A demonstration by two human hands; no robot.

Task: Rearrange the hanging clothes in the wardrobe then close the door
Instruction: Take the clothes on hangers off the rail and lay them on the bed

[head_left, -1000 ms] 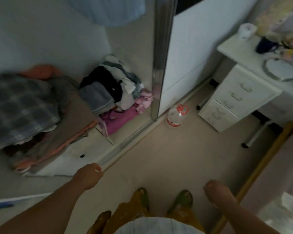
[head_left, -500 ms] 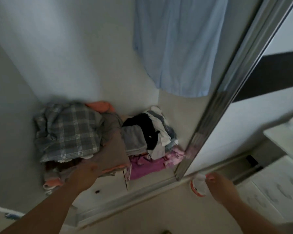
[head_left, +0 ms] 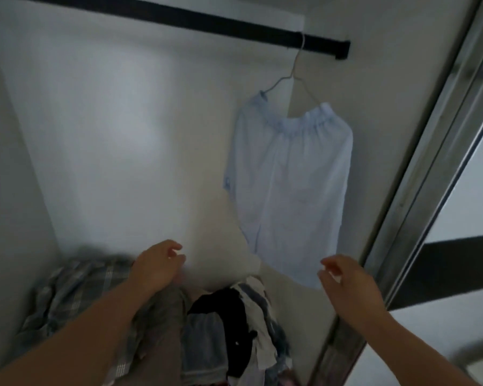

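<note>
Both hands, the left hand (head_left: 158,267) and right hand (head_left: 346,282), reached up loosely spread, holding nothing. The pale blue shorts (head_left: 287,190) hung on a wire hanger (head_left: 296,71) at the right end of the rail (head_left: 179,19); a careless tug could unhook it.

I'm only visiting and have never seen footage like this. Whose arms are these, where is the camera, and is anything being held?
No machine here: a person wears a wide-angle camera on the head, looking forward and down, so the arms are their own. The view looks into an open wardrobe. The left hand and right hand reach forward with loosely bent fingers; neither has a grip on anything. A pale blue garment hangs on a wire hanger from the dark rail. Below lies a heap of clothes, including a plaid piece. The sliding door's metal frame stands at the right.
</note>
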